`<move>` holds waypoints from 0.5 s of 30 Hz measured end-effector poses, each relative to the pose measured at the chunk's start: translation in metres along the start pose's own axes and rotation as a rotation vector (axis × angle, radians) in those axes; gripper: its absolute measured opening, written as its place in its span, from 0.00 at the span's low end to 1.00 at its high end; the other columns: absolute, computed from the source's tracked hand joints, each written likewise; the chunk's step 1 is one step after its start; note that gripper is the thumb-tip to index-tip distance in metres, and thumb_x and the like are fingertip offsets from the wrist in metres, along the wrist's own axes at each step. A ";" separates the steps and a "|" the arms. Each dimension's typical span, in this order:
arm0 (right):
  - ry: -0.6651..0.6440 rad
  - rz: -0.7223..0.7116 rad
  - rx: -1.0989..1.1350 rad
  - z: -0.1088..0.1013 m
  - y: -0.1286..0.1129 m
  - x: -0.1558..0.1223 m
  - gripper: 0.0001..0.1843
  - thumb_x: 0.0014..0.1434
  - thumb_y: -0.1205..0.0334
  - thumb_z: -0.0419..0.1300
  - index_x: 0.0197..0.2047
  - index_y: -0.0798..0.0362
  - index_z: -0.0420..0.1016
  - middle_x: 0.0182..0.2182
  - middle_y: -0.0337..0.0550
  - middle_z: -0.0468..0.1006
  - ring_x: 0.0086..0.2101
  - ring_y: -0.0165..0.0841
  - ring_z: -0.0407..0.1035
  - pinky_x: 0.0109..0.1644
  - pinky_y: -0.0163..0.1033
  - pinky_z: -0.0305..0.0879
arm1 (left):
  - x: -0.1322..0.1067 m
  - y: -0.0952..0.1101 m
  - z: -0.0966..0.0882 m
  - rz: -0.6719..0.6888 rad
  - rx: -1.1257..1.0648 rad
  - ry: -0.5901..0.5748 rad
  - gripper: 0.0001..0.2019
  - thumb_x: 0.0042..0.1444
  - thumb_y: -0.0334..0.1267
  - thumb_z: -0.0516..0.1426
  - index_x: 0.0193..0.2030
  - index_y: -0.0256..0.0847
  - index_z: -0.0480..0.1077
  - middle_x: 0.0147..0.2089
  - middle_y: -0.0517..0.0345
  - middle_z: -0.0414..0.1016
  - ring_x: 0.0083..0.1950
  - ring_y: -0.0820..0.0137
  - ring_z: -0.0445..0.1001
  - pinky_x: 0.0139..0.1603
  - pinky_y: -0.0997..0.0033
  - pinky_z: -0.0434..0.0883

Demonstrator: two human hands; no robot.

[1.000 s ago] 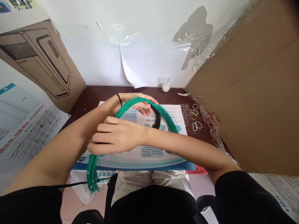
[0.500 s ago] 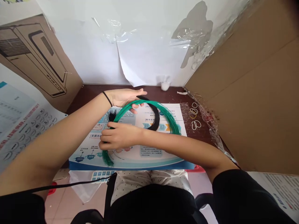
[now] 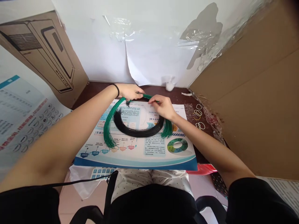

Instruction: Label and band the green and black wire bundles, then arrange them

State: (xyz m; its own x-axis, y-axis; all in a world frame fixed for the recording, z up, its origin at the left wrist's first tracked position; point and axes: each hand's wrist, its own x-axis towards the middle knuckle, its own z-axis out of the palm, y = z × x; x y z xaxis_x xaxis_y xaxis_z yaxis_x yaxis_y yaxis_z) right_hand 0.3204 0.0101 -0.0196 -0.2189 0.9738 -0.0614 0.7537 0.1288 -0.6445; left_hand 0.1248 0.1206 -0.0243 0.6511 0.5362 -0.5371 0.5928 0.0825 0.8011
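Observation:
A bundle of green wires (image 3: 107, 127) arches over a printed poster (image 3: 137, 154) on the dark table, both ends hanging toward me. A bundle of black wires (image 3: 136, 132) curves inside it, lying on the poster. My left hand (image 3: 129, 91), a black band on its wrist, pinches the top of the green arch at the far side. My right hand (image 3: 163, 107) grips the wires just to the right of it, over the upper right of the loops.
Several rubber bands (image 3: 199, 115) lie on the table to the right of the poster. A large cardboard sheet (image 3: 252, 102) leans on the right, a printed carton (image 3: 44, 49) on the left. A small white cup (image 3: 169, 85) stands by the wall.
My right hand moved from the left end of the green bundle across to the top right. The black bundle now lies spread inside the green arch. My left hand closed on the top.

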 end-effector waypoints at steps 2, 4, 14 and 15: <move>-0.114 0.109 -0.127 -0.009 -0.001 0.006 0.18 0.62 0.73 0.51 0.43 0.56 0.83 0.42 0.46 0.84 0.37 0.33 0.75 0.46 0.41 0.70 | 0.004 0.000 -0.004 -0.025 -0.025 -0.062 0.21 0.45 0.45 0.64 0.48 0.46 0.83 0.22 0.59 0.62 0.22 0.71 0.56 0.29 0.67 0.58; -0.234 0.112 -0.365 -0.010 -0.007 0.009 0.20 0.64 0.74 0.51 0.46 0.57 0.84 0.45 0.50 0.84 0.42 0.38 0.75 0.44 0.43 0.68 | 0.006 0.003 -0.008 -0.062 -0.045 -0.136 0.27 0.45 0.45 0.65 0.55 0.45 0.81 0.23 0.59 0.61 0.23 0.69 0.58 0.30 0.66 0.60; -0.391 -0.038 -0.843 0.012 -0.018 0.007 0.24 0.69 0.77 0.42 0.50 0.65 0.80 0.48 0.61 0.78 0.54 0.49 0.67 0.49 0.47 0.62 | -0.003 0.018 -0.009 -0.161 0.010 -0.159 0.24 0.63 0.37 0.55 0.64 0.31 0.68 0.34 0.55 0.65 0.27 0.75 0.60 0.32 0.71 0.60; -0.397 -0.031 -0.845 0.011 -0.018 0.008 0.24 0.69 0.77 0.42 0.50 0.64 0.80 0.48 0.61 0.78 0.54 0.49 0.67 0.50 0.47 0.62 | -0.003 0.016 -0.008 -0.166 -0.010 -0.113 0.22 0.64 0.37 0.53 0.63 0.30 0.68 0.35 0.54 0.66 0.27 0.75 0.60 0.32 0.71 0.60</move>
State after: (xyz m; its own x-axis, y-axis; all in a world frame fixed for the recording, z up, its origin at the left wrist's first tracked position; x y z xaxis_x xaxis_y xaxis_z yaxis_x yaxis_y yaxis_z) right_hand 0.2984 0.0133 -0.0165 -0.3251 0.8522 -0.4099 0.9104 0.3994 0.1082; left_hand 0.1285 0.1265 -0.0080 0.5938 0.4171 -0.6880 0.6924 0.1706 0.7010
